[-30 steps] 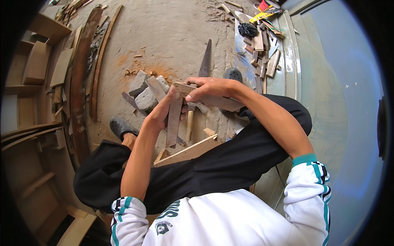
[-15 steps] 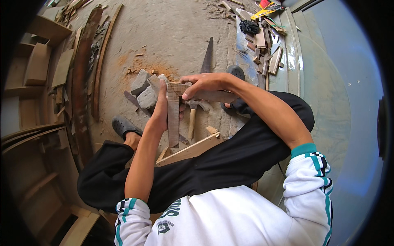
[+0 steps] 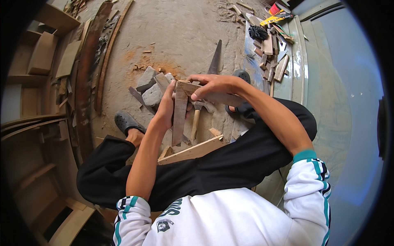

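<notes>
Person seated, knees spread, working over a bare floor. Left hand (image 3: 166, 107) is closed around the lengthwise board (image 3: 179, 119), its palm along the left edge and fingertips showing past the right edge. Right hand (image 3: 215, 85) grips the crosswise board (image 3: 225, 98), with the thumb on the near side and the fingers over the far side. The boards meet at their far left ends, forming a corner between the hands; the lengthwise board points toward the person, the crosswise one extends right beneath the right wrist. Just right of the lengthwise board, a claw hammer (image 3: 196, 123) lies on the floor, handle toward the person. Nearer, a pale wooden piece (image 3: 193, 151) with small blocks at its ends sits by the dark trousers (image 3: 217, 168). Left of the joined corner: grey stone chunks (image 3: 152, 95); beyond them, orange sawdust (image 3: 164, 65). A saw blade (image 3: 215, 57) lies beyond the right hand. Far right, a pile of wood offcuts (image 3: 269, 53); left, wooden shelving (image 3: 43, 53).
</notes>
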`<state>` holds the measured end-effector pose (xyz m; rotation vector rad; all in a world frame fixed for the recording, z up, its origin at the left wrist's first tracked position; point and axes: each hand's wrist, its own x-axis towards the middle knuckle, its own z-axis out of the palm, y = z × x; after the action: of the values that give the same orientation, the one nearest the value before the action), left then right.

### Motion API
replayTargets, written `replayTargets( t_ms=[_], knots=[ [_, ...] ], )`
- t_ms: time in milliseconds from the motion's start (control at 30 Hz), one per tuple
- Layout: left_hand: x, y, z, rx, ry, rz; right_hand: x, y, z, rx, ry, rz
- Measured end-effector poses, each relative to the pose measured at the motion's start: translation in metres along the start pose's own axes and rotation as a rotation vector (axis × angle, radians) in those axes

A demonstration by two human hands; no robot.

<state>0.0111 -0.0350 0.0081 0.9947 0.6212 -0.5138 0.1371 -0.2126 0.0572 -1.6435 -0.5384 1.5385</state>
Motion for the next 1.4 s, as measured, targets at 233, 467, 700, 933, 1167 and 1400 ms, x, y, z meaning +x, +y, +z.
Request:
replayTargets(
  t_ms=[233,467,700,933,1167,1400],
  knots=[
    [-0.028,0.021,0.001,0.180,-0.115,0.314,-0.031,-0.024,0.013,-0.261,0.170,-0.343],
    [-0.061,0.059,0.012,0.597,-0.315,0.691,-0.064,-0.026,0.026,-0.602,0.378,-0.782],
    [-0.073,0.094,0.019,0.795,-0.507,0.670,-0.066,-0.021,0.028,-0.746,0.434,-0.969],
    [-0.062,0.083,0.021,0.780,-0.580,0.650,-0.070,-0.010,0.027,-0.847,0.462,-1.069],
    [-0.085,0.095,0.033,0.904,-0.570,0.818,-0.069,0.004,0.025,-0.960,0.542,-1.245],
    [-0.091,0.090,0.020,0.973,-0.604,0.950,-0.064,0.006,0.029,-1.128,0.595,-1.299]
  ],
)
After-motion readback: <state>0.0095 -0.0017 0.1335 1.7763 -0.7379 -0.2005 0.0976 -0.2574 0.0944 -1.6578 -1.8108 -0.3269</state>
